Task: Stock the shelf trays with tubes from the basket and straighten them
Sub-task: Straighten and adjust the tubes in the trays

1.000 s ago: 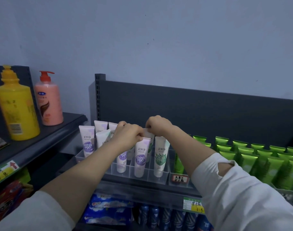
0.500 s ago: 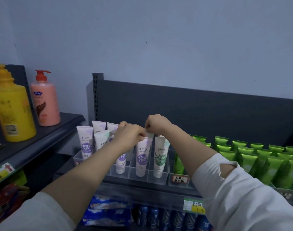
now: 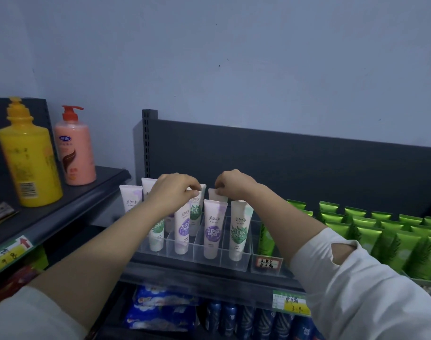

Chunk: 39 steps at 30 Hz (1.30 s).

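- Your left hand (image 3: 172, 192) is clamped on a green-label tube (image 3: 196, 212), pinching its top edge, second row of the clear tray (image 3: 249, 244).
- Your right hand (image 3: 230, 184) has its fingers curled, pinching the top of a white tube (image 3: 218, 196) just behind the front row.
- The front tubes (image 3: 214, 229) stand upright, caps down, along the tray's front edge.
- The tray sits at the left end of the shelf (image 3: 197, 273).
- Green tubes (image 3: 381, 231) fill the shelf's right side.
- A yellow bottle (image 3: 28, 155) and a pink pump bottle (image 3: 74, 148) stand on the side shelf (image 3: 99, 182).
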Available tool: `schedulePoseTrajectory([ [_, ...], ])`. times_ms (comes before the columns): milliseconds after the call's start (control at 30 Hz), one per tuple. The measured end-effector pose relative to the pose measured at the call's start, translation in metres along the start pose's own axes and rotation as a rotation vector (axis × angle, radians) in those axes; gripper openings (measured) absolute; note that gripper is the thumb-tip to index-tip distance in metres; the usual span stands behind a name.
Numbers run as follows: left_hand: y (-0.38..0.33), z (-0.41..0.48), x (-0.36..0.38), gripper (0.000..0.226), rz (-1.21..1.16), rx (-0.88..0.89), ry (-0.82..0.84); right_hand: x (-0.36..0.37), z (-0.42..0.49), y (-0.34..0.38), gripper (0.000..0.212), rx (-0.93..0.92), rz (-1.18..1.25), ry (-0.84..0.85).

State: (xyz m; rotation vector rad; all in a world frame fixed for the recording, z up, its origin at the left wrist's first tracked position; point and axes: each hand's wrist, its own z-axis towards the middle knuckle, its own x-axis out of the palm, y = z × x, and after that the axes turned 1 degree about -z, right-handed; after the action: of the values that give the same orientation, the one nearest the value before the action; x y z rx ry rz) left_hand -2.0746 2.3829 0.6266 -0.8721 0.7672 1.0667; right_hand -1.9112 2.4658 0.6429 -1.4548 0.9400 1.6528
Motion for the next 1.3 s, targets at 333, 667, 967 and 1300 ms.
schedulePoseTrajectory([
  [333, 0.016, -0.011, 0.001, 0.026, 0.210, -0.084, 0.069, 0.001, 0.010, 0.032, 0.032, -0.079, -0.039, -0.095],
  [667, 0.018, -0.003, 0.000, 0.016, 0.041, -0.103, 0.120, 0.012, 0.038, 0.053, 0.023, -0.054, -0.062, 0.038],
  [967, 0.022, -0.006, 0.002, 0.016, -0.067, -0.090, 0.108, 0.009, 0.040, 0.049, 0.013, -0.078, -0.075, 0.022],
  [1300, 0.023, -0.007, 0.007, 0.017, -0.088, -0.122, 0.085, 0.009, 0.034, 0.052, 0.013, -0.071, -0.034, 0.014],
])
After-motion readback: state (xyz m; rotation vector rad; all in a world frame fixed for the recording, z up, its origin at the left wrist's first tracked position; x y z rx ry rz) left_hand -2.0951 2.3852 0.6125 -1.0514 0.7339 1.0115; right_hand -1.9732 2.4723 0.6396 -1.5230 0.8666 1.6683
